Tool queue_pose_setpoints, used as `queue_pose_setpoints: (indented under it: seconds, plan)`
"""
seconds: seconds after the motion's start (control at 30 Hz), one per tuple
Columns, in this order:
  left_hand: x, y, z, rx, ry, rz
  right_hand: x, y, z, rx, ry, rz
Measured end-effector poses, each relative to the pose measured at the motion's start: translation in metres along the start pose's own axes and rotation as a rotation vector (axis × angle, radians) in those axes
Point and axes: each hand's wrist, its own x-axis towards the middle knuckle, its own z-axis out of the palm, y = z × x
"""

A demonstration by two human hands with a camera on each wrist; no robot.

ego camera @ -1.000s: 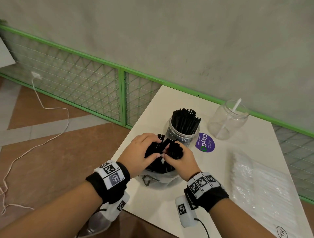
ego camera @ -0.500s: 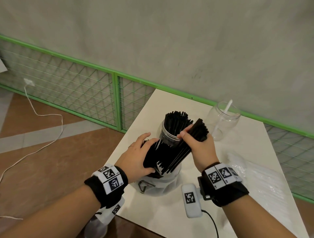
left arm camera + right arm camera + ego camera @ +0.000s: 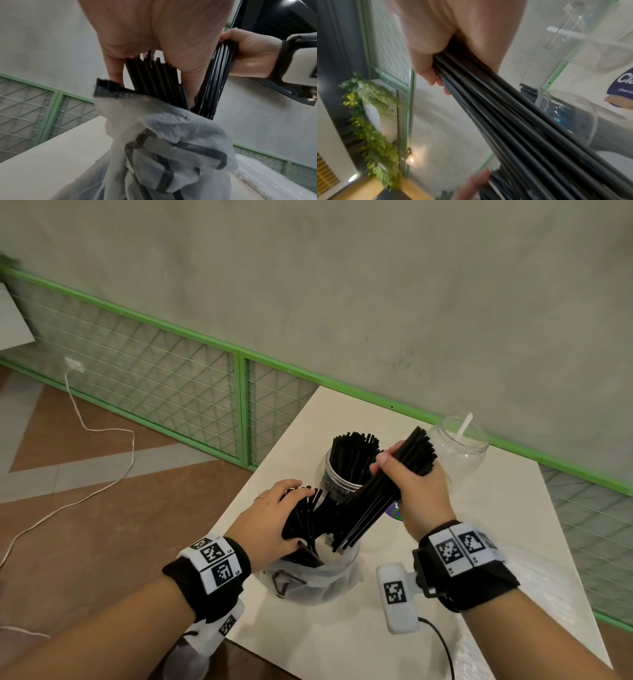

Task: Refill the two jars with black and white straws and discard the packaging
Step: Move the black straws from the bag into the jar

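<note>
My right hand (image 3: 407, 481) grips a bundle of black straws (image 3: 383, 491) (image 3: 513, 108), lifted slantwise out of a white plastic bag (image 3: 308, 577) (image 3: 171, 142) at the table's near edge. My left hand (image 3: 274, 518) (image 3: 154, 40) holds the rest of the black straws (image 3: 154, 75) that stick out of the bag's mouth. Just behind stands a clear jar (image 3: 337, 477) packed with upright black straws. A second clear jar (image 3: 459, 450), to its right, holds a single white straw (image 3: 464, 424).
A clear pack of white straws (image 3: 548, 577) lies on the right of the white table (image 3: 445, 542). A purple round sticker (image 3: 394, 511) sits by the black-straw jar. Green mesh fencing (image 3: 154, 378) runs behind; a white cable (image 3: 85, 419) trails on the floor to the left.
My right hand has pulled a bundle of black straws up out of the bag and raised it toward the jars. The left hand stayed on the bag's straws.
</note>
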Motion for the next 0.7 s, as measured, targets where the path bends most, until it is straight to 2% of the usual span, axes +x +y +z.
queue_pose_setpoints:
  seconds: [0.13,0.27,0.43,0.5,0.63,0.7]
  plan:
    - [0.0,-0.003,0.004,-0.017,0.015,-0.001,-0.015,0.027,0.015,-0.222,-0.07,-0.019]
    - [-0.001,-0.002,0.007,-0.019,0.019,0.025,-0.02,0.04,0.025,-0.218,-0.038,-0.008]
    - [-0.008,-0.001,0.001,-0.102,0.047,0.041,-0.012,0.023,0.017,-0.157,0.015,-0.071]
    - [-0.013,-0.002,-0.002,-0.219,0.042,-0.005,-0.008,0.014,0.011,-0.117,0.033,-0.063]
    - [-0.027,-0.013,0.006,-0.529,-0.024,-0.245,-0.01,0.014,0.006,-0.145,0.039,-0.028]
    - [-0.034,-0.019,0.014,-0.551,-0.084,-0.315,-0.014,0.018,0.007,-0.146,0.056,-0.019]
